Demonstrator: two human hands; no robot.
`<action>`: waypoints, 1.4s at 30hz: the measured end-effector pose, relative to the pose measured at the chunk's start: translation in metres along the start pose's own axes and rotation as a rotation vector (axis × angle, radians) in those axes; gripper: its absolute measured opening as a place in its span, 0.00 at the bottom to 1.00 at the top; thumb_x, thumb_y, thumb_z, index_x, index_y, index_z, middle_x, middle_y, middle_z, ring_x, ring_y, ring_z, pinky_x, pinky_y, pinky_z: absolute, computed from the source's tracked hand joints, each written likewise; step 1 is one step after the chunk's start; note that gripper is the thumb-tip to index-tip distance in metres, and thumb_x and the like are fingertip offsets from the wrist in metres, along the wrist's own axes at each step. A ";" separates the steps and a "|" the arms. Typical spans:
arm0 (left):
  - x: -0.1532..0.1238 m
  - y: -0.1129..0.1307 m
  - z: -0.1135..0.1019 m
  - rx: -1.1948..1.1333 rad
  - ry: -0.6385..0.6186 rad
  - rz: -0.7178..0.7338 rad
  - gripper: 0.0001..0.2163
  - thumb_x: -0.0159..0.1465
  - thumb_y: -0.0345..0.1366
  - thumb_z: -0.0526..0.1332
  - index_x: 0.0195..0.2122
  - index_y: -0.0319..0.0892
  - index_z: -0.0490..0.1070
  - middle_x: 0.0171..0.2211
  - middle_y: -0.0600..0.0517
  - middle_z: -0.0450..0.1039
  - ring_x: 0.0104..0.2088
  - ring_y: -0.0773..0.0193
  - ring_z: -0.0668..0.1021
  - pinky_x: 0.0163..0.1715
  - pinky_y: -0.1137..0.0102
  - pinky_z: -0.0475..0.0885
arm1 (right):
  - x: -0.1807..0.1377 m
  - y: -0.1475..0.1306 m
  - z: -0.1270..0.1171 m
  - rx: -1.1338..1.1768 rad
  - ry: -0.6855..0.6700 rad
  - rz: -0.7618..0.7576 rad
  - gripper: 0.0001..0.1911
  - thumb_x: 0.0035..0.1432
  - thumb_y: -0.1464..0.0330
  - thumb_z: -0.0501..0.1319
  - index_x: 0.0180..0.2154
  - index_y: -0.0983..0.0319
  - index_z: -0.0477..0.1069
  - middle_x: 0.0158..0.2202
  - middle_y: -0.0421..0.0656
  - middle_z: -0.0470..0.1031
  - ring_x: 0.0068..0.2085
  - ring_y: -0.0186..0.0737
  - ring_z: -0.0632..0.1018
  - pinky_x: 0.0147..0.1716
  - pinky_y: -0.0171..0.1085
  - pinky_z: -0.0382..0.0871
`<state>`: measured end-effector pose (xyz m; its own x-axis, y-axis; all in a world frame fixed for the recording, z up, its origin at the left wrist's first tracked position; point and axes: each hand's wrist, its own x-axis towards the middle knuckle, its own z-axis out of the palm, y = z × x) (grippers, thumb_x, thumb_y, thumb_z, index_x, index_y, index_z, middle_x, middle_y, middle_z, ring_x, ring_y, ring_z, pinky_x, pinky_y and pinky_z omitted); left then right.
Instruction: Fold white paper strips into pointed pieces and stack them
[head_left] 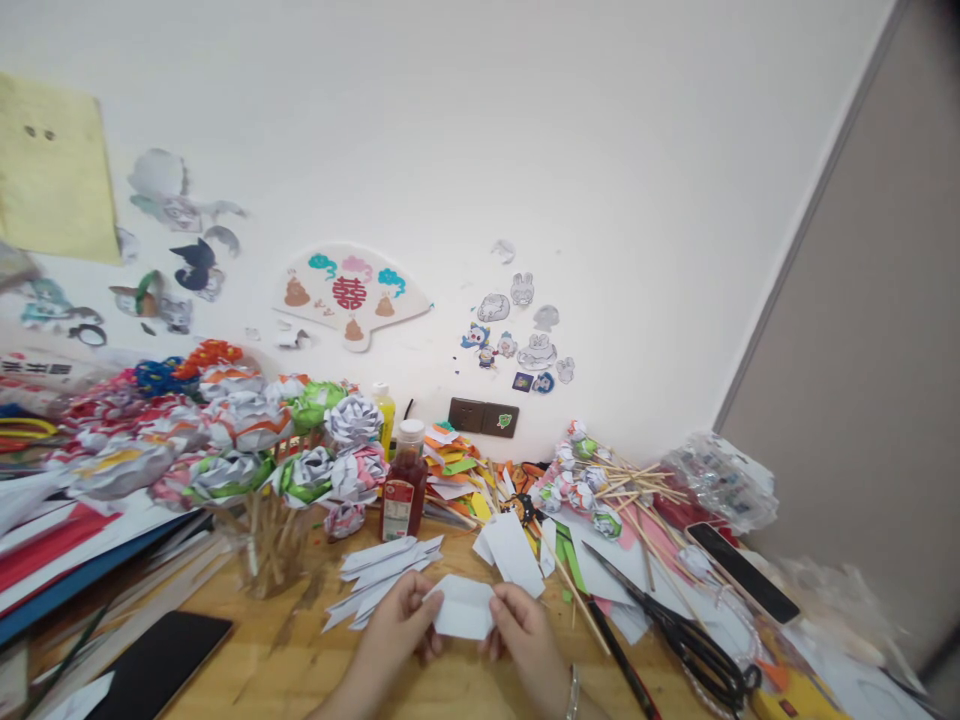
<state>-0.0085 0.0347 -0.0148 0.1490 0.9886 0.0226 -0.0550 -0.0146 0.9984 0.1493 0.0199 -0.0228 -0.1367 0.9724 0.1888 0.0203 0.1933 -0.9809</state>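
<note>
A small piece of white paper (463, 606) is held up between both hands over the wooden table. My left hand (405, 618) pinches its left edge. On the opposite edge, my right hand (519, 622) grips it between thumb and fingers. A faint crease seems to run across the sheet. Just behind my left hand lies a loose stack of folded white paper strips (382, 575). Flat white paper pieces (514, 552) rest beyond my right hand.
Paper flowers on sticks (247, 420) stand in a clear container at left, beside a red-brown bottle (403, 482). Black scissors (686, 640), a phone (742, 572) and paper buds on sticks (581, 480) lie right. A dark phone-like slab (161, 662) is front left.
</note>
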 end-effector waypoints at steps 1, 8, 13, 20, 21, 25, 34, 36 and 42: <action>0.000 0.000 0.000 -0.005 -0.014 -0.010 0.19 0.44 0.54 0.57 0.22 0.42 0.56 0.07 0.60 0.64 0.07 0.71 0.65 0.09 0.78 0.56 | 0.001 0.002 0.000 -0.005 0.013 -0.002 0.18 0.50 0.55 0.52 0.27 0.65 0.63 0.14 0.35 0.64 0.15 0.28 0.64 0.15 0.27 0.54; 0.001 0.000 -0.001 -0.012 -0.133 -0.068 0.23 0.43 0.52 0.59 0.32 0.37 0.61 0.09 0.59 0.66 0.09 0.70 0.67 0.10 0.77 0.60 | 0.002 0.004 -0.003 -0.019 0.084 -0.032 0.19 0.50 0.56 0.53 0.37 0.65 0.61 0.14 0.32 0.59 0.13 0.27 0.61 0.11 0.26 0.50; 0.000 0.007 -0.002 -0.102 -0.079 -0.090 0.21 0.43 0.50 0.60 0.29 0.38 0.61 0.09 0.60 0.66 0.09 0.72 0.66 0.09 0.79 0.58 | -0.004 -0.002 -0.004 0.012 0.047 -0.136 0.16 0.52 0.60 0.52 0.41 0.62 0.58 0.19 0.35 0.63 0.17 0.29 0.63 0.15 0.27 0.55; 0.002 0.004 -0.005 -0.281 -0.036 -0.127 0.16 0.42 0.44 0.63 0.24 0.39 0.60 0.12 0.59 0.67 0.08 0.75 0.65 0.07 0.82 0.56 | -0.004 -0.003 -0.003 -0.169 0.069 -0.195 0.07 0.46 0.69 0.58 0.32 0.62 0.65 0.23 0.38 0.65 0.25 0.34 0.67 0.25 0.32 0.61; 0.003 0.002 -0.005 -0.281 -0.038 -0.130 0.16 0.42 0.44 0.63 0.24 0.39 0.60 0.12 0.59 0.67 0.08 0.75 0.64 0.06 0.82 0.55 | -0.004 -0.003 -0.003 -0.183 0.078 -0.188 0.06 0.46 0.70 0.58 0.31 0.62 0.66 0.23 0.38 0.66 0.25 0.34 0.68 0.25 0.32 0.61; 0.004 0.000 -0.004 -0.280 -0.055 -0.137 0.20 0.43 0.46 0.62 0.33 0.41 0.59 0.12 0.58 0.67 0.07 0.74 0.64 0.05 0.81 0.54 | -0.002 0.000 -0.005 -0.173 0.115 -0.175 0.04 0.46 0.72 0.58 0.29 0.63 0.66 0.22 0.39 0.67 0.25 0.36 0.69 0.24 0.32 0.61; -0.006 0.009 0.001 -0.107 -0.123 0.112 0.14 0.45 0.41 0.63 0.29 0.42 0.61 0.14 0.60 0.64 0.16 0.72 0.68 0.15 0.78 0.60 | 0.000 -0.001 -0.008 -0.114 0.194 -0.236 0.03 0.47 0.70 0.58 0.26 0.63 0.66 0.24 0.40 0.69 0.28 0.37 0.71 0.28 0.33 0.64; -0.008 0.010 0.000 -0.029 -0.095 0.127 0.11 0.46 0.39 0.62 0.26 0.40 0.63 0.15 0.60 0.64 0.17 0.71 0.68 0.17 0.77 0.61 | 0.001 0.001 -0.009 -0.095 0.160 -0.254 0.03 0.46 0.70 0.59 0.26 0.63 0.67 0.25 0.41 0.69 0.28 0.38 0.71 0.29 0.33 0.64; -0.007 0.006 -0.004 0.007 -0.067 0.158 0.08 0.49 0.39 0.60 0.26 0.40 0.64 0.16 0.58 0.66 0.17 0.70 0.68 0.18 0.76 0.62 | 0.002 0.002 -0.009 -0.015 0.104 -0.223 0.09 0.45 0.69 0.60 0.33 0.63 0.69 0.28 0.43 0.72 0.30 0.39 0.72 0.30 0.35 0.66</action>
<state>-0.0135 0.0279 -0.0090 0.2046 0.9617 0.1825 -0.0757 -0.1703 0.9825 0.1584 0.0231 -0.0240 -0.0368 0.9136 0.4049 0.0157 0.4056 -0.9139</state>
